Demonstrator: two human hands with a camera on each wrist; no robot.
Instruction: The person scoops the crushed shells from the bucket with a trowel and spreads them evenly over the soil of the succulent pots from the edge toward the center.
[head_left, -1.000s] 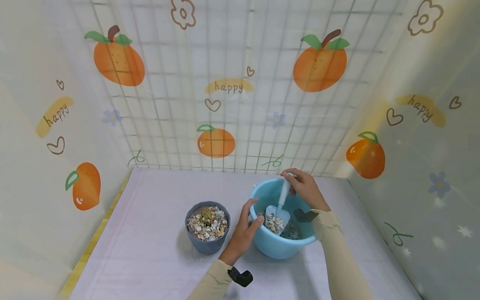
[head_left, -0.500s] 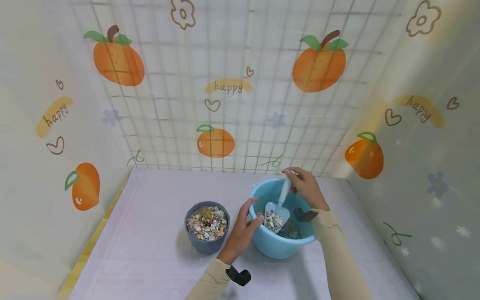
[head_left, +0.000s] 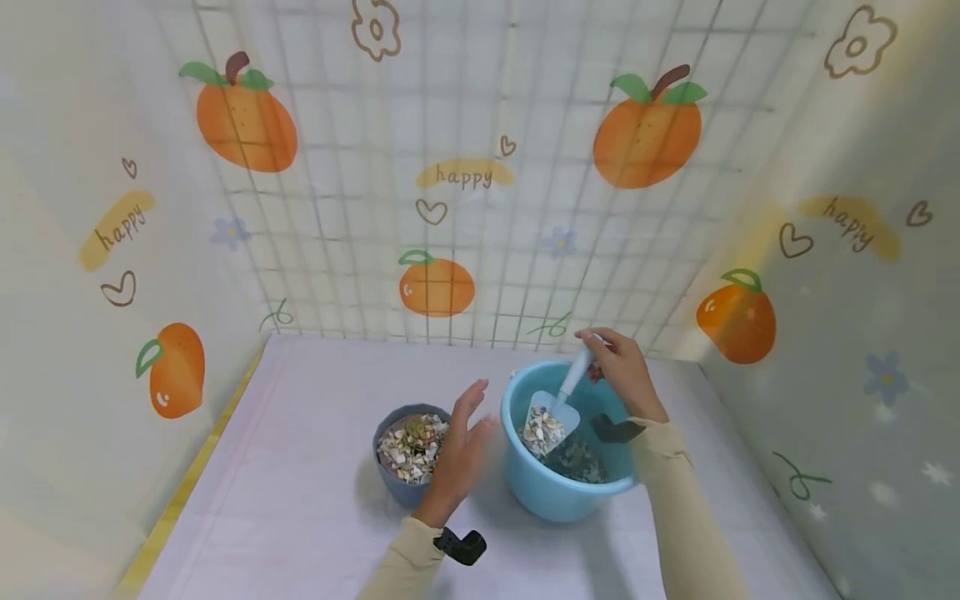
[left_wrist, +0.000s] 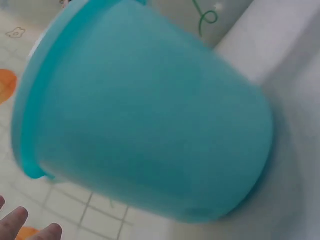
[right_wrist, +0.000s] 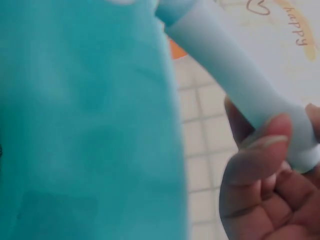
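Note:
In the head view my right hand (head_left: 618, 367) grips the handle of a light blue scoop (head_left: 576, 377) whose blade is heaped with pale shell-like chips (head_left: 543, 428). That blade hangs inside a light blue bucket (head_left: 551, 496), above darker gravelly bits low in it. The right wrist view shows thumb and fingers curled round the handle's end (right_wrist: 260, 95). My left hand (head_left: 455, 457) is off the bucket, its fingers stretched out, between the bucket and a grey-blue pot (head_left: 401, 492). It partly covers the pot, which is full of chips with a small greenish plant (head_left: 414, 428) among them.
A pale cloth (head_left: 300, 467) covers the table under the bucket and pot. Behind it stands a white wire grid (head_left: 337, 250) under a printed sheet with oranges. Similar sheets hang at both sides. A yellow strip (head_left: 191, 483) runs along the left table edge.
My left hand has let go of the bucket's rim and moved left towards the pot. The right hand has raised the loaded scoop slightly within the bucket.

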